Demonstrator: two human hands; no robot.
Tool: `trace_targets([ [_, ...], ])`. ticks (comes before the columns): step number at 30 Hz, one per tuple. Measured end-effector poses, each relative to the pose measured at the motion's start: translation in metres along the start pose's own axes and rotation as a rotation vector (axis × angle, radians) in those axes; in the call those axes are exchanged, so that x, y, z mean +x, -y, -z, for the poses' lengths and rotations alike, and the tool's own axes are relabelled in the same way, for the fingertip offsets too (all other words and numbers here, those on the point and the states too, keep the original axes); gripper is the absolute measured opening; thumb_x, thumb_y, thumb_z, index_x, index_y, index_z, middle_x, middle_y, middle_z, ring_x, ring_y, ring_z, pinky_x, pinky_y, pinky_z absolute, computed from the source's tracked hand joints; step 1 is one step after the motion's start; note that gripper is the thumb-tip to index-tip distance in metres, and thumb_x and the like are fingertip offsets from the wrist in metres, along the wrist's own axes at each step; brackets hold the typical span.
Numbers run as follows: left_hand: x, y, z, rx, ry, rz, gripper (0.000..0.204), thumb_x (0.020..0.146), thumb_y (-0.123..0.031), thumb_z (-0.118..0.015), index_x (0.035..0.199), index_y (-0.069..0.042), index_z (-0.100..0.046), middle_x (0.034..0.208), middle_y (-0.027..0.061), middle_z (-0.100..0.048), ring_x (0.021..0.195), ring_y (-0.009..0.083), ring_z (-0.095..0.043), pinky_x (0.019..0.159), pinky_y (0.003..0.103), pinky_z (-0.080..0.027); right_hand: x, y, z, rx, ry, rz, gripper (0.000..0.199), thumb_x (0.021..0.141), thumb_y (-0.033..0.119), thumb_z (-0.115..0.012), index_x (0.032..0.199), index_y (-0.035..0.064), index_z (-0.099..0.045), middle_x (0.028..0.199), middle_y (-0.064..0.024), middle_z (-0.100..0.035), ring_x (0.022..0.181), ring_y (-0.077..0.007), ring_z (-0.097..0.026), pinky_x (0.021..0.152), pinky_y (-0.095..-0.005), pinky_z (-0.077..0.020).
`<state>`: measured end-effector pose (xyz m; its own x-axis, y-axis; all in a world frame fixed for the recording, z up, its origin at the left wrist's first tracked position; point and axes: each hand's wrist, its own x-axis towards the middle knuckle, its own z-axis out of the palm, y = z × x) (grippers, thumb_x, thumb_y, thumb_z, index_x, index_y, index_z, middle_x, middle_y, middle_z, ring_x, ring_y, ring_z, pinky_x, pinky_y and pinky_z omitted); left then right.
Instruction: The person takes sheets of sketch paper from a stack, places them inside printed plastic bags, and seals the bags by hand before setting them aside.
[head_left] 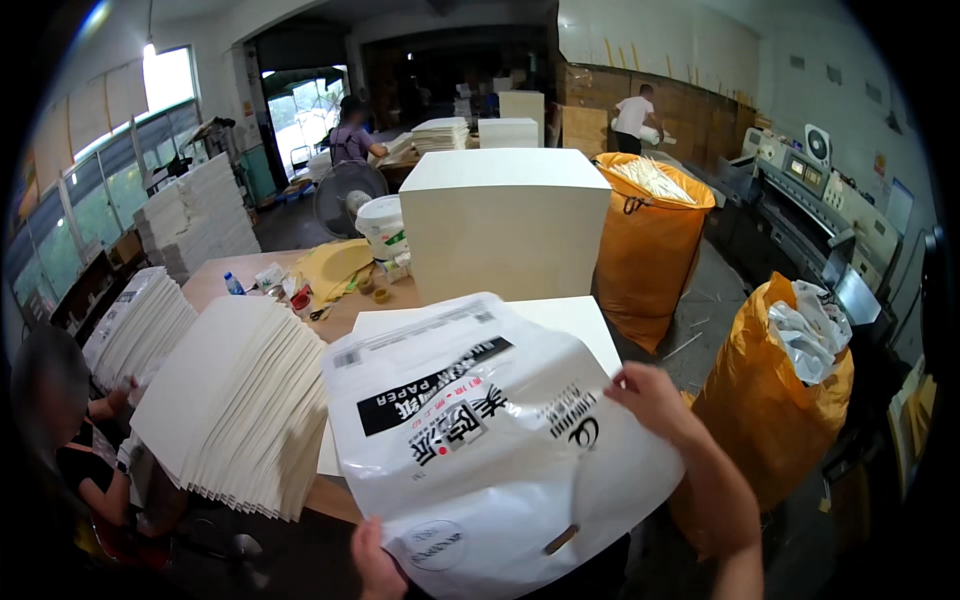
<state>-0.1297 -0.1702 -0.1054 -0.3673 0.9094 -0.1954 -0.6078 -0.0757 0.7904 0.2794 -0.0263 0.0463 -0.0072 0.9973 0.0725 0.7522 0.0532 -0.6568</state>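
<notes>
A large white plastic bag [500, 470] with black and red print spreads across the front of the table, tilted toward me. My right hand [655, 400] pinches its right edge. At the lower left corner, my left hand [378, 562] is closed on the bag, with the thumb on top and the other fingers hidden. An oblong handle hole shows near the bag's lower edge. Under the bag's far side lies a flat white sheet or stack of sheets [575, 318]. Just behind it stands a tall block of white paper [505, 225].
A fanned stack of white sheets [240, 400] sits on the left, beside a seated person [95, 450]. A white bucket [382, 225], tape rolls and yellow paper [335, 265] are on the table [225, 275]. Orange sacks [650, 260] stand at the right, near a machine [800, 210].
</notes>
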Motion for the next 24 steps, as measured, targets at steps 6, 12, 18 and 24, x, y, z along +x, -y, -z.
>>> trace_targets([
  [6, -0.060, 0.011, -0.059, 0.159, 0.464, 0.590, 0.032, 0.099, -0.016, -0.060, 0.123, 0.004, -0.063, 0.110, 0.0175, -0.073, 0.097, 0.0282, -0.074, 0.084, 0.044, -0.061, 0.054, 0.047, 0.017, -0.450, -0.577, 0.504, 0.031, 0.086, 0.015, -0.075, 0.114, 0.0040, -0.066, 0.109, -0.0183, -0.069, 0.102, -0.0358, -0.066, 0.087, -0.0449, -0.0509],
  [12, -0.037, 0.046, -0.106, -0.139, 0.446, 0.799, 0.036, 0.109, -0.019, -0.047, 0.134, 0.004, -0.054, 0.123, 0.0175, -0.067, 0.117, 0.0290, -0.066, 0.105, 0.044, -0.051, -0.083, 0.085, -0.050, -0.361, 0.033, 0.584, 0.058, 0.084, 0.038, -0.079, 0.128, 0.0044, -0.062, 0.132, -0.0171, -0.062, 0.126, -0.0347, -0.058, 0.107, -0.0492, -0.0429],
  [18, -0.040, 0.059, -0.104, -0.163, 0.675, 0.944, 0.046, 0.109, -0.015, -0.047, 0.147, 0.008, -0.038, 0.138, 0.0229, -0.057, 0.126, 0.0350, -0.062, 0.112, 0.049, -0.047, -0.125, -0.004, -0.074, -0.013, -0.382, 0.279, 0.097, 0.084, 0.056, -0.077, 0.151, -0.0013, -0.039, 0.157, -0.0271, -0.035, 0.147, -0.0457, -0.032, 0.120, -0.0529, -0.0258],
  [24, -0.021, 0.038, -0.079, 0.358, 0.754, 0.727, 0.060, 0.102, -0.030, -0.060, 0.145, 0.008, -0.040, 0.133, 0.0230, -0.058, 0.116, 0.0337, -0.064, 0.101, 0.045, -0.053, -0.155, -0.091, -0.112, 0.783, -0.641, -0.241, 0.095, 0.089, 0.037, -0.081, 0.157, 0.0012, -0.025, 0.151, -0.0166, -0.042, 0.136, -0.0285, -0.043, 0.111, -0.0403, -0.0374],
])
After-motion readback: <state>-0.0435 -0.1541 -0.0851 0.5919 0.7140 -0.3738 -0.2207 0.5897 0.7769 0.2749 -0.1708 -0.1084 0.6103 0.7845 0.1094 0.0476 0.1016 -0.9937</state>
